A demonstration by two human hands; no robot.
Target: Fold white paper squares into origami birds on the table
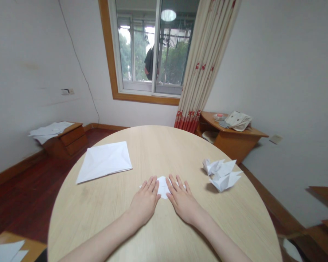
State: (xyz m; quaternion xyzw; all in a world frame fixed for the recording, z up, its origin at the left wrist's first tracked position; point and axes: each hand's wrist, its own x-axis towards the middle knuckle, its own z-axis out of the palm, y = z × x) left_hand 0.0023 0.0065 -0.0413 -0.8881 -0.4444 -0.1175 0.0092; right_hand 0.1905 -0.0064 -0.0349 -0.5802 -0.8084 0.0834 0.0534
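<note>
My left hand (pixel 144 198) and my right hand (pixel 182 198) lie flat, side by side, on the round light-wood table (pixel 158 145). Between and under their fingers is a small piece of folded white paper (pixel 163 186), mostly hidden by them. Neither hand grips it. To the upper left of my hands lies a large folded white paper sheet (pixel 104 162) with crease lines. To the right of my right hand sits a crumpled-looking cluster of folded white paper shapes (pixel 222 175), not touching either hand.
A low wooden drawer cabinet (pixel 72 140) with loose white paper on top stands at the left wall. A wooden side desk (pixel 232 136) holding a cloth bag stands at the right. Dark red wood flooring surrounds the table. A curtained window (pixel 142 47) faces me.
</note>
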